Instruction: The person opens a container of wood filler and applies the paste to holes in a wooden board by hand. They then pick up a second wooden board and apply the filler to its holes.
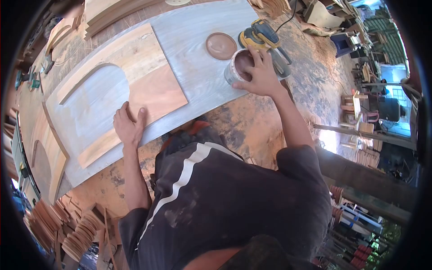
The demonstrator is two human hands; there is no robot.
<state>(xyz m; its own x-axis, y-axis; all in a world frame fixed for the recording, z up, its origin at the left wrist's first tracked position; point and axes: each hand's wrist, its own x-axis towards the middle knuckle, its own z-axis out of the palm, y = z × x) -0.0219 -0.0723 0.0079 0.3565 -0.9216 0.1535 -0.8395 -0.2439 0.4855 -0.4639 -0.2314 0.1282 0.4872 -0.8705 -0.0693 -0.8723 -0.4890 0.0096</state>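
Note:
My left hand (129, 124) lies on a U-shaped wooden panel (157, 87), near the inner curve of its cut-out, with the thumb spread away from the fingers. The panel rests flat on a grey-white board (193, 27). At the board's near right edge, my right hand (261, 75) spans the mouth of a tub (230, 75), thumb and fingers gripping opposite sides of the rim. Reddish-brown material shows inside the tub. Beside it lies a round brown lid (221, 46). A yellow and black power sander (259, 34) sits just beyond the tub.
Another cut-out wooden piece (50, 144) lies at the board's left end. Stacked boards (112, 11) stand at the back. Drills (27, 80) lie far left. Curved wooden parts (81, 236) are piled at lower left. The sander's cord (288, 19) runs backward. Sawdust covers the floor.

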